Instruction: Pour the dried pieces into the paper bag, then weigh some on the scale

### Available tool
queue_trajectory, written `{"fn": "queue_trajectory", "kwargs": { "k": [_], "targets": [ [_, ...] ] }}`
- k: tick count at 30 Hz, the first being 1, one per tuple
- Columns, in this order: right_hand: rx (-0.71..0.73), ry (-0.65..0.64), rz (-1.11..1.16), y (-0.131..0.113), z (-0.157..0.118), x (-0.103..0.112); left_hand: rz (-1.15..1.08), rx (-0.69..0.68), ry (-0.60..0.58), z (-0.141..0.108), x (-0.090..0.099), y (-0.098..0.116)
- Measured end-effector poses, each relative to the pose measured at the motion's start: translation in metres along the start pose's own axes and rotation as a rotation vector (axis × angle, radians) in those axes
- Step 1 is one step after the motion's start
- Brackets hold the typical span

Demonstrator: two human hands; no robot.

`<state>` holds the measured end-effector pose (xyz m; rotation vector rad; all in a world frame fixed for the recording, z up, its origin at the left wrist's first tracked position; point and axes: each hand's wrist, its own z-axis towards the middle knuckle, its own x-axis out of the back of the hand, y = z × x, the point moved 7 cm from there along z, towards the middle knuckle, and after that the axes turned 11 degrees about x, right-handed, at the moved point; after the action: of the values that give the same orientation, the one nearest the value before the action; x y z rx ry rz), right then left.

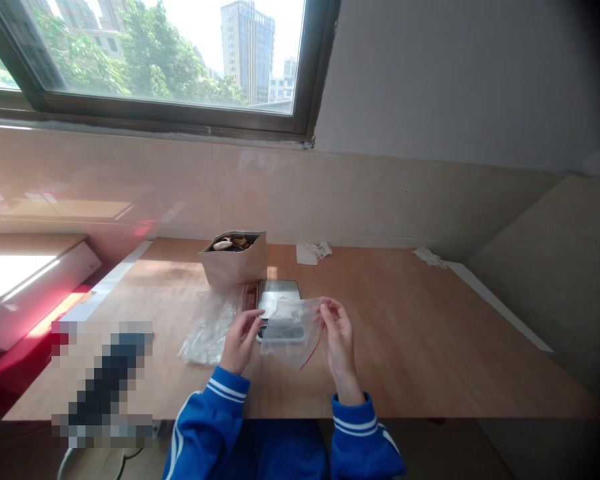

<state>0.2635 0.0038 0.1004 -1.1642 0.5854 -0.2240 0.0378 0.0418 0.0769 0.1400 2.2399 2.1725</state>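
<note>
A clear zip bag [293,337] with a red strip along its mouth hangs above the table in front of me. My right hand [339,333] pinches it at the red-edged mouth, thumb against fingers. Just beyond the bag's other end is my left hand [241,341], thumb and forefinger a little apart with nothing visible between them. Behind the bag lies a flat device with a silver top [279,291], partly hidden by it; it looks like a small scale. Left of my left hand rests a pile of clear plastic bags [207,337].
An open brown paper bag [235,267] holding pale and brown pieces stands at the back of the wooden table [405,333]. Crumpled white tissues [314,252] lie by the wall, with another white scrap [430,258] farther right. A blurred dark object [107,380] is at the left.
</note>
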Motion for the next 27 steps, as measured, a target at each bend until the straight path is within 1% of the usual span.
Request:
{"fn": "queue_trajectory", "kwargs": {
  "k": [3,6,11,16,19,21,23,27],
  "targets": [
    [-0.001,-0.095,-0.015,-0.001,-0.007,-0.016,-0.038,0.043,-0.023,-0.006,-0.007,0.017],
    [-0.006,-0.179,-0.027,-0.001,-0.015,-0.032,-0.054,0.079,-0.051,-0.008,-0.009,0.023],
    [-0.037,-0.294,-0.050,0.007,-0.025,-0.049,-0.131,0.104,0.060,-0.011,0.009,0.026],
    [-0.040,-0.304,-0.063,0.012,-0.028,-0.054,-0.147,0.112,0.065,-0.017,0.021,0.035],
    [-0.023,-0.326,-0.078,0.012,-0.029,-0.056,-0.126,0.150,0.033,-0.017,0.022,0.033],
    [-0.024,-0.331,-0.090,0.012,-0.030,-0.057,-0.117,0.155,0.033,-0.015,0.024,0.030],
    [-0.026,-0.323,-0.096,0.013,-0.030,-0.056,-0.121,0.135,0.087,-0.014,0.028,0.028],
    [-0.026,-0.335,-0.085,0.015,-0.033,-0.061,-0.120,0.124,0.257,-0.017,0.037,0.026]
  ]
}}
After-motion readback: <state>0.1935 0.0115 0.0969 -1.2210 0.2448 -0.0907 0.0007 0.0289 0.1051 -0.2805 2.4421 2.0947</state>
